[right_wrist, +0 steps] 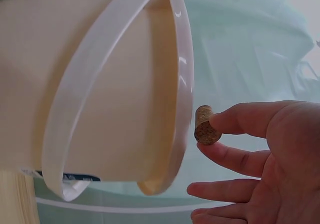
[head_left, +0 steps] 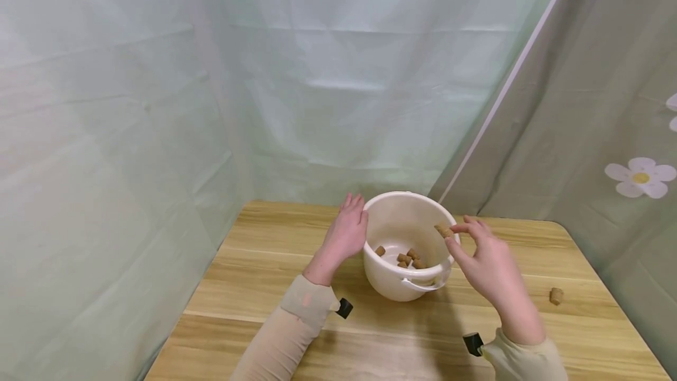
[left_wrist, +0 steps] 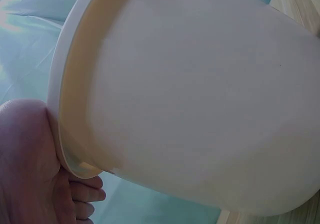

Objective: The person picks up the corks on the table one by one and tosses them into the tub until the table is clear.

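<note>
A white bucket (head_left: pixel 379 275) stands upright on the table, with several brown corks (head_left: pixel 404 258) lying on its bottom. My left hand (head_left: pixel 347 229) rests against the left side of the bucket's rim, its fingers fairly straight; the left wrist view shows the thumb and fingertips at the rim. My right hand (head_left: pixel 489 257) pinches a cork (right_wrist: pixel 206 125) between thumb and index finger. That cork is over the bucket's right rim in the head view. The other right-hand fingers are spread apart in the right wrist view.
One loose cork (head_left: pixel 556 296) sits on the wooden table (head_left: pixel 254 287) to the right of the right hand. The bucket's handle (head_left: pixel 425 284) hangs down at the front. Pale curtains (head_left: pixel 338 87) enclose the table at the back and sides.
</note>
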`<act>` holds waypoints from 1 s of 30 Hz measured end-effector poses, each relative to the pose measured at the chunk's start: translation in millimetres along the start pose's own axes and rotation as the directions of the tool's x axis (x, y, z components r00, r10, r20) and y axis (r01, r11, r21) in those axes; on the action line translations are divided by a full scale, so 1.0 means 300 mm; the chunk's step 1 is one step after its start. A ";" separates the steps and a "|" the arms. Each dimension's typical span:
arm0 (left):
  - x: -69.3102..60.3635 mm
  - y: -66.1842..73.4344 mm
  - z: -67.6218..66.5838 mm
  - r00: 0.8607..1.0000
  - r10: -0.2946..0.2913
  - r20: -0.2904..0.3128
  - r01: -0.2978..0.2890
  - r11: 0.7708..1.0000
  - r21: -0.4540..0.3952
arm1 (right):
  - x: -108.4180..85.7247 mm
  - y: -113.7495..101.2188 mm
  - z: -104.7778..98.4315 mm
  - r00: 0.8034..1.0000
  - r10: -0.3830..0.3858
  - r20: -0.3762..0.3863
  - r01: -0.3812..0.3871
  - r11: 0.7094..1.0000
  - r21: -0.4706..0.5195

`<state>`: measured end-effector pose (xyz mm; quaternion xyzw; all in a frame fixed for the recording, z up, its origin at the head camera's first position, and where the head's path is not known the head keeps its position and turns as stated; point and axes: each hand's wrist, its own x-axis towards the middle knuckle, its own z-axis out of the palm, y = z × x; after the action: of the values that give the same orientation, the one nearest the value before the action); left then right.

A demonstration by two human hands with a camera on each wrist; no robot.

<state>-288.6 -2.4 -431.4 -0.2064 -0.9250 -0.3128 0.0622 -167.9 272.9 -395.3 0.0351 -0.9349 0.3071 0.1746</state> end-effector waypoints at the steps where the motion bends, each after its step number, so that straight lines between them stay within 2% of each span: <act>1: 0.000 0.000 0.000 1.000 -0.001 0.000 0.001 1.000 0.000 | 0.002 -0.005 0.002 1.000 -0.002 0.005 0.002 1.000 0.006; 8: 0.000 0.004 0.002 1.000 0.003 0.005 -0.003 1.000 0.000 | 0.002 -0.021 0.016 0.999 -0.004 0.038 0.003 1.000 0.025; 18: -0.005 0.008 0.003 1.000 0.002 0.010 -0.002 1.000 0.006 | -0.002 -0.024 0.027 0.998 -0.028 0.047 0.028 1.000 0.014; 30: -0.008 0.019 0.005 1.000 0.001 0.010 -0.001 1.000 0.000 | 0.029 -0.040 0.046 0.997 -0.045 0.058 0.043 0.999 0.029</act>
<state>-284.0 1.8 -430.1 -0.2084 -0.9252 -0.3117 0.0578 -178.3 255.4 -395.8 0.0669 -0.9343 0.3149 0.1534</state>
